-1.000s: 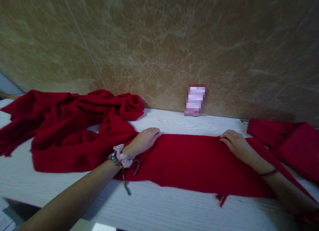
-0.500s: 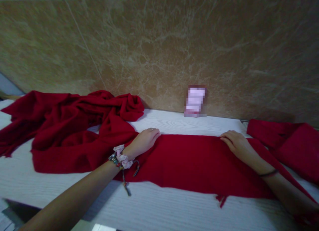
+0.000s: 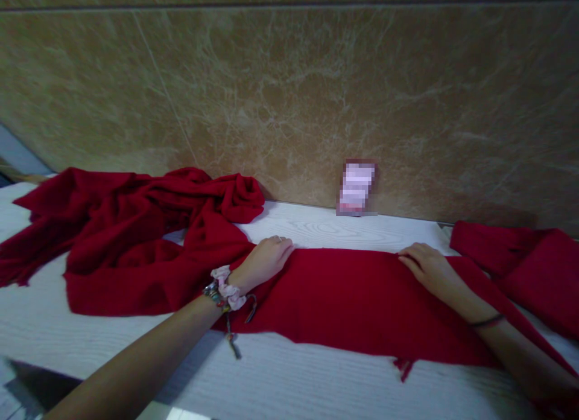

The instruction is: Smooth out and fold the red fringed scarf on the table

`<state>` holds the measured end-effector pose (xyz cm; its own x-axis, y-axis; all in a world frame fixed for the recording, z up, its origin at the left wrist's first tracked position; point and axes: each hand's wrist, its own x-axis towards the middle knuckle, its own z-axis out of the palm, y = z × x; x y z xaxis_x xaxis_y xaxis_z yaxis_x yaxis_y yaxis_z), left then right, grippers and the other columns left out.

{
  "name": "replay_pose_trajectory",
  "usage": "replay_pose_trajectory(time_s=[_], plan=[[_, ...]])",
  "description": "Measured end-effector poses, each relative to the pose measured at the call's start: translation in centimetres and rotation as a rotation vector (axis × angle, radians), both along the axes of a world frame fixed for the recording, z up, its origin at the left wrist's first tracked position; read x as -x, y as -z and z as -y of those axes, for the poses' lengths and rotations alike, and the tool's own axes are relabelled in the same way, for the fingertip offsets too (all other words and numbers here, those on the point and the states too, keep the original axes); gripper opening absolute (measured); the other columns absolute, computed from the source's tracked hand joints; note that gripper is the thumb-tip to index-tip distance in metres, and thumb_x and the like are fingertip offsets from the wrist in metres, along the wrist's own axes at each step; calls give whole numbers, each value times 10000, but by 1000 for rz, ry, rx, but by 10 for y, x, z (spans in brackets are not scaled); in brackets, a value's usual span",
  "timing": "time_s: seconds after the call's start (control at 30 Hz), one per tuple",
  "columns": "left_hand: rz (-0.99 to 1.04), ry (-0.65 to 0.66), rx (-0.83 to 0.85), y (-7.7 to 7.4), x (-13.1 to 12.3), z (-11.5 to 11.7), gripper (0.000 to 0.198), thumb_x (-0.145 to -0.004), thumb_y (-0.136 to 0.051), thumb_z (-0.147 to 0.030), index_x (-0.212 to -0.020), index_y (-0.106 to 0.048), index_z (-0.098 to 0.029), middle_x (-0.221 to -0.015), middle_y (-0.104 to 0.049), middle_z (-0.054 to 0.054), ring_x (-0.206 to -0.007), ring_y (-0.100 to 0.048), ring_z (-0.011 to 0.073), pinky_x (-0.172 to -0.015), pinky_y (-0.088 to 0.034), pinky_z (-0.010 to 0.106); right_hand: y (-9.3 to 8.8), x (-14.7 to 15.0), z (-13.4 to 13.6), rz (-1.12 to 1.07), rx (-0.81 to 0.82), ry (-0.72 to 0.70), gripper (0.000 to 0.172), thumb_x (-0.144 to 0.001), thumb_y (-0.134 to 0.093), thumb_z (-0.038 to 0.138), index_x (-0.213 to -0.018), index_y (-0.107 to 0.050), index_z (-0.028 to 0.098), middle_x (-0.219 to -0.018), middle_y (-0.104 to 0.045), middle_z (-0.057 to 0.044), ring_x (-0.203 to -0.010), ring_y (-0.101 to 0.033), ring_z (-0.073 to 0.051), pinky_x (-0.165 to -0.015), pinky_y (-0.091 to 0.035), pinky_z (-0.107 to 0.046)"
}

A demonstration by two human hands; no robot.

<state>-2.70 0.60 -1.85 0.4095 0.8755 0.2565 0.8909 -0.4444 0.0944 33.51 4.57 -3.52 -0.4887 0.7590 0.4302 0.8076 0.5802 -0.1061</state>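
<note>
A red scarf (image 3: 344, 299) lies spread in a broad band across the white wood-grain surface, with a small tuft of fringe at its near edge. On its far edge, left of the middle, rests my left hand (image 3: 268, 258), fingers close together and curled onto the cloth; its thumb is hidden. My right hand (image 3: 423, 266) pinches the same edge farther right between thumb and fingers. Between the hands the edge runs nearly straight. To the left, more red cloth (image 3: 136, 227) is heaped in loose folds, with fringe at its far-left end.
Folded red cloth (image 3: 534, 263) lies at the right by the wall. A phone-like object with a blurred-out screen (image 3: 357, 187) leans against the brown marbled wall (image 3: 271, 106). The white surface (image 3: 316, 390) has its near edge at lower left.
The view has tilted up slightly, so everything sits a little lower in the picture. Both hands stay in place on the scarf's far edge.
</note>
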Motion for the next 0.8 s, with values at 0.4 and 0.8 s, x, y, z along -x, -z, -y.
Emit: replay_pose_trajectory(time_s=[0.4,0.8], plan=[[156,118,25,-7,-2,3,145,-840,-451,-278,-857,-549,-172,-856,-566,37,-829,-507,160,-777,-401,279,2,-1,-2,-31,14,-2,217,-827,-378,275,-770,-568,187,-761,-606,-73,-743,-544,-208,-698,-446,-360],[117,108,27,-5,-3,1,171,-865,-389,-220,-824,-545,-161,-832,-571,46,-803,-513,161,-767,-404,286,5,-1,-2,-41,7,-7,197,-827,-384,263,-760,-555,194,-750,-593,-70,-726,-538,-206,-670,-442,-362]])
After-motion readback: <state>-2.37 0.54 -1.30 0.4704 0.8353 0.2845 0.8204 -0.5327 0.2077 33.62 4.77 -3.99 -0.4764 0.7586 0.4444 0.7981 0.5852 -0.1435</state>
